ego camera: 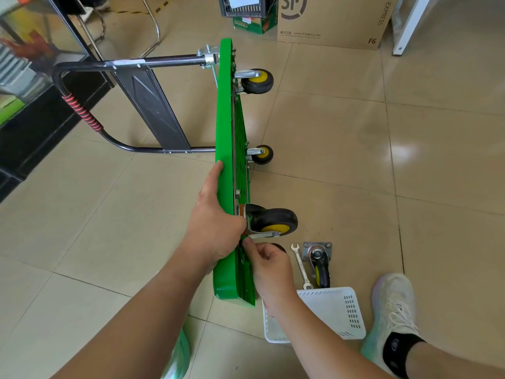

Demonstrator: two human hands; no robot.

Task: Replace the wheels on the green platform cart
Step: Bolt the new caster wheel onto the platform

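Observation:
The green platform cart [224, 110] stands on its long edge on the tiled floor, underside facing right, its black handle [82, 116] folded out to the left. Three black-and-yellow casters show on the underside: far [257, 81], middle [263, 154] and near [273, 221]. My left hand [213, 214] grips the cart's top edge beside the near caster. My right hand [266, 265] pinches something small at the caster's mounting plate; what it is stays hidden by the fingers. A loose caster [319, 262] and a wrench [301, 265] lie on the floor to the right.
A white plastic basket [336, 307] lies by my right forearm, my shoe [392, 310] beside it. A cardboard box [336, 20], a dark crate [246, 6] and a white frame leg [410, 26] stand at the back. A chair's chrome legs [153, 26] and dark shelving [41, 105] are at the left.

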